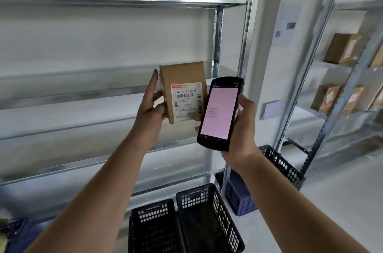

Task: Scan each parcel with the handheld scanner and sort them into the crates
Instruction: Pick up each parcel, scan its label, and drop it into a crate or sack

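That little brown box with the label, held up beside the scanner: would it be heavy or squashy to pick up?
Probably light: the left hand holds the small cardboard parcel up alone, gripping just one side. It likely keeps its shape, since its edges look straight and undented under the fingers. The plain cardboard should not be slippery, though its contents are hidden, so fragility cannot be judged.

Two bare forearms and hands, no sleeves

The left hand [152, 105] and right hand [241, 128] carry no rings, gloves or watch; both forearms are uncovered to the picture's lower edge; the nails look short and unpainted.
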A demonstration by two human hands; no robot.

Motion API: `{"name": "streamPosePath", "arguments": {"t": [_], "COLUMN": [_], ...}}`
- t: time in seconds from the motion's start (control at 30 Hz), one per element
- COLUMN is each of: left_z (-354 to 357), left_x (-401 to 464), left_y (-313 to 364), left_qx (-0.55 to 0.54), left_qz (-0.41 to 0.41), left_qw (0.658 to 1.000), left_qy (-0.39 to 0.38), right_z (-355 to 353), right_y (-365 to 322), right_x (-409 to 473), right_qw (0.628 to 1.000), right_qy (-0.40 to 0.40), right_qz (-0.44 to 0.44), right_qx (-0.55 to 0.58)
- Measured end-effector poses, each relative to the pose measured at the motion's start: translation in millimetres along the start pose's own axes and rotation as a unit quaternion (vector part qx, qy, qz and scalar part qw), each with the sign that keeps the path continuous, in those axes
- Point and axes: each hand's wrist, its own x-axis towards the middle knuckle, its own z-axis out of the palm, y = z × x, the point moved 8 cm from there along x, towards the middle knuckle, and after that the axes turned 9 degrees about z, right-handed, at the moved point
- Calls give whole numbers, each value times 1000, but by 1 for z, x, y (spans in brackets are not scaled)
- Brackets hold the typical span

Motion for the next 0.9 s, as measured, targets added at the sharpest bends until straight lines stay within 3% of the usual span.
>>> {"name": "streamPosePath", "arguments": {"t": [0.17, 0.27, 0.4, 0.9], "left_z": [23, 35, 55, 108], "left_x": [1, 4, 10, 30], "left_y": [32, 43, 54, 106], "left_qx": [69, 12, -53, 59], "left_qz": [46, 41, 28, 128], "left_qw": [994, 995, 993, 981], "left_qy": [-71, -95, -101, -130], "right_z": [-2, -5, -10, -60], "right_y": [-33, -50, -64, -127], "right_x": [-15, -23, -35, -70], "right_qw": [999, 999, 999, 996], "right_qy": [8, 3, -13, 29], "right_qz": [-35, -36, -41, -23], "right_qx": [13, 17, 17, -82]}}
